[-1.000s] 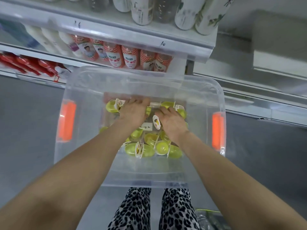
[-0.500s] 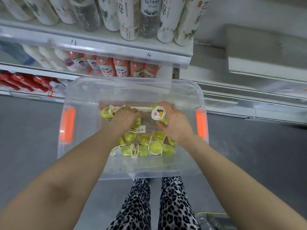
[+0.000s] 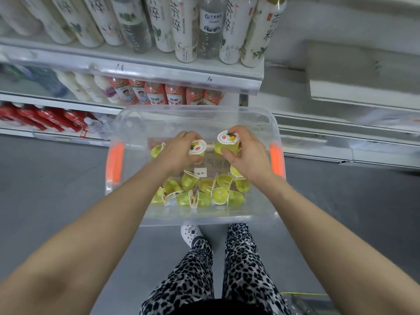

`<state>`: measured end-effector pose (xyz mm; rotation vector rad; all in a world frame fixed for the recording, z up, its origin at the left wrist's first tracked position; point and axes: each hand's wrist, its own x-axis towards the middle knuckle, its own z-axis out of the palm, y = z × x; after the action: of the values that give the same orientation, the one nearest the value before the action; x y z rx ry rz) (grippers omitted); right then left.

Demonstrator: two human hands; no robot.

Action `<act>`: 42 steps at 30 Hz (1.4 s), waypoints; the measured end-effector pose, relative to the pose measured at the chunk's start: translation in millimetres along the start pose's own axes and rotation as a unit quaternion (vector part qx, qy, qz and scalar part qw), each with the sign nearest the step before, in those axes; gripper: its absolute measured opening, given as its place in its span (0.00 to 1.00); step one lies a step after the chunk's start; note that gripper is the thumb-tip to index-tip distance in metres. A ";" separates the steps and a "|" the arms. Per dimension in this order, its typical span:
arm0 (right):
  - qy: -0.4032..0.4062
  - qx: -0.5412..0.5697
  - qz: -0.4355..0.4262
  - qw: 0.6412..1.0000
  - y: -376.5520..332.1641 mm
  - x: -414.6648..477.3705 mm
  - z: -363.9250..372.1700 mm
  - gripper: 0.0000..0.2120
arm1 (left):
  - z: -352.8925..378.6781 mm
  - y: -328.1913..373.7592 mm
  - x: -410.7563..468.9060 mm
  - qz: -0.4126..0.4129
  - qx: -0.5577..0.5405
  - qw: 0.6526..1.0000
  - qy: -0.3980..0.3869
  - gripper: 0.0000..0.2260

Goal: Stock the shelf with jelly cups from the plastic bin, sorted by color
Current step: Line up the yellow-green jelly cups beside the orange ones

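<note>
A clear plastic bin (image 3: 227, 214) with orange handles sits on the floor in front of me. Several yellow-green jelly cups (image 3: 200, 189) lie loose on its bottom. My left hand (image 3: 179, 151) is shut on one jelly cup (image 3: 197, 149) with a white lid, held above the pile. My right hand (image 3: 247, 153) is shut on another yellow-green jelly cup (image 3: 228, 140), lid facing up, lifted over the bin's far side. Both hands are inside the bin's outline, close together.
Shelves (image 3: 136, 71) stand beyond the bin: tall white bottles (image 3: 181, 28) on top, orange-labelled bottles (image 3: 172, 96) below, red packs (image 3: 45, 117) lowest at left. Grey shelving (image 3: 352, 92) is at the right. My legs in leopard-print trousers (image 3: 216, 280) stand behind the bin.
Both hands rose out of the pile of cups, each now holding one jelly cup upright. The view tilted up, showing more of the shelves.
</note>
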<state>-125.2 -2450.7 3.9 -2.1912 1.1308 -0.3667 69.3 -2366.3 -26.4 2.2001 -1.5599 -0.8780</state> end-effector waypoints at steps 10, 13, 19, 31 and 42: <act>0.124 0.044 -0.034 0.991 -7.8 -10.0 -76.4 0.18 | -53.5 81.9 -26.5 0.096 -0.017 0.990 0.105 0.26; 0.161 0.048 -0.034 0.985 3.9 -14.0 -106.3 0.19 | -58.7 115.5 -21.0 0.126 -0.004 0.985 0.121 0.27; 0.237 0.063 -0.011 0.969 47.7 -30.5 -187.1 0.18 | -45.2 205.9 0.6 0.191 0.028 0.972 0.131 0.26; 0.331 0.012 0.012 0.943 199.0 -88.6 -395.4 0.18 | 46.2 449.8 65.1 0.317 0.032 0.938 0.136 0.26; 0.377 -0.016 0.087 0.922 318.0 -128.4 -544.8 0.16 | 114.7 631.0 133.1 0.388 0.007 0.912 0.136 0.24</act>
<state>-676.6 -2707.1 215.2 -1.9840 1.7184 -1.1851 -441.1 -2707.1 202.3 1.3907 -2.0297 -0.2944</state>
